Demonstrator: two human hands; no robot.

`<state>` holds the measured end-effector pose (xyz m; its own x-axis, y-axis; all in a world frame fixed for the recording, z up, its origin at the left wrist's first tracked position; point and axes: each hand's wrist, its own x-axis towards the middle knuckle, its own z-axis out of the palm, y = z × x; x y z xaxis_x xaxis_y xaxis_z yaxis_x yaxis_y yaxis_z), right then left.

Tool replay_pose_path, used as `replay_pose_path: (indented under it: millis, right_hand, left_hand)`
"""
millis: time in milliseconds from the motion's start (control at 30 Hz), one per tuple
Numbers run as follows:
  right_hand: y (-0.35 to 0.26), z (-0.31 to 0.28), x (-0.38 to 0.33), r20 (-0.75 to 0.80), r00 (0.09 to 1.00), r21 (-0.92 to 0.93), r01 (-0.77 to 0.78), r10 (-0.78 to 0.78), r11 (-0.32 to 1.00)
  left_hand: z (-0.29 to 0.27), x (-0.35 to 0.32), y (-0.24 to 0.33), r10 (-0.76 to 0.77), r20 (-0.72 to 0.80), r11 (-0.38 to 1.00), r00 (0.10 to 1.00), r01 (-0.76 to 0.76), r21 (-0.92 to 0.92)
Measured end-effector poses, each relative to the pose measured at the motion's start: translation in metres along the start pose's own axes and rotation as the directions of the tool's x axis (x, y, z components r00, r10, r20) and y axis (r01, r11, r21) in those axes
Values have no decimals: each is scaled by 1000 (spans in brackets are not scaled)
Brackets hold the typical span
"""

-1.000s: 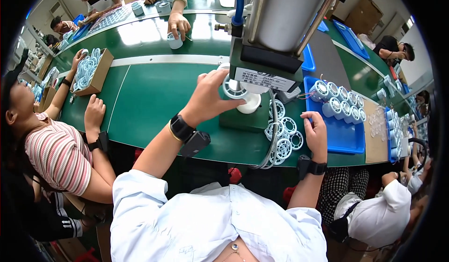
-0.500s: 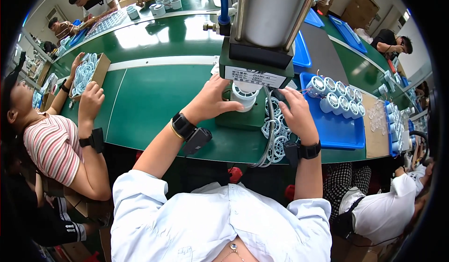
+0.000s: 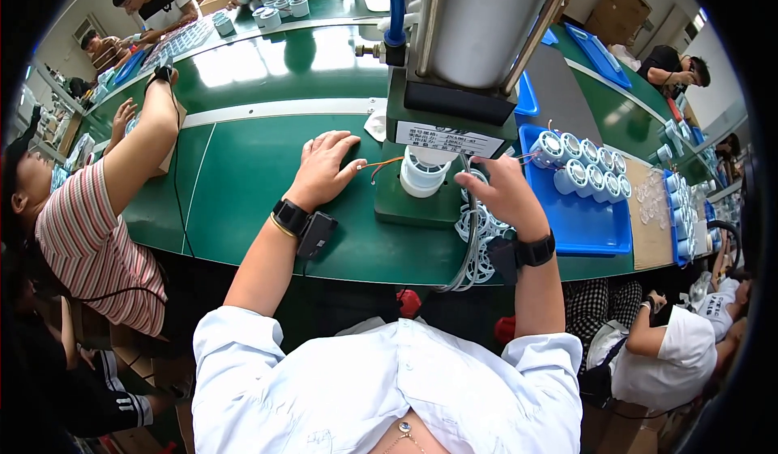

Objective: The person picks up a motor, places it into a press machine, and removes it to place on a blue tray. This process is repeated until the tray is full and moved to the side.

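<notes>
A pneumatic press (image 3: 454, 102) with a green head and a clear cylinder stands over the table before me. Under its head, a white cylindrical housing (image 3: 423, 177) sits upright on the green base (image 3: 438, 213). Thin orange and dark wires (image 3: 385, 163) stick out leftward from the housing. My left hand (image 3: 324, 166) rests on the green table with its fingers stretched out, the thumb at the wire ends. To the right of the housing is my right hand (image 3: 509, 193), thumb and fingers apart beside the grey cables (image 3: 468, 251); some fingertips are partly hidden by the press head.
Light-blue rings (image 3: 484, 269) lie behind the cables. Right of them, a blue tray (image 3: 587, 231) holds several white housings (image 3: 574, 177). A co-worker (image 3: 97, 219) in a striped shirt reaches across at the left, beside a cardboard box (image 3: 174, 130). Other people work around.
My left hand has moved left, off the housing, uncovering the wires. My right hand has shifted slightly left, toward the housing. The co-worker at the left has raised an arm forward.
</notes>
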<state>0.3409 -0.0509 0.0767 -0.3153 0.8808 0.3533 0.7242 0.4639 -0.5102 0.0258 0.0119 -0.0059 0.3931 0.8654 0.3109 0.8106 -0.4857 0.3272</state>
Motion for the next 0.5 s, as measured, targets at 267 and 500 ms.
replay_pose_path:
  millis: [267, 500]
  right_hand:
    - [-34, 19, 24, -135, 991, 240, 20, 13, 970]
    - [15, -31, -25, -240, 941, 298, -161, 238, 941]
  left_hand:
    - [4, -5, -19, 43, 32, 995, 999, -40, -86]
    - [-2, -3, -12, 93, 34, 994, 995, -91, -56]
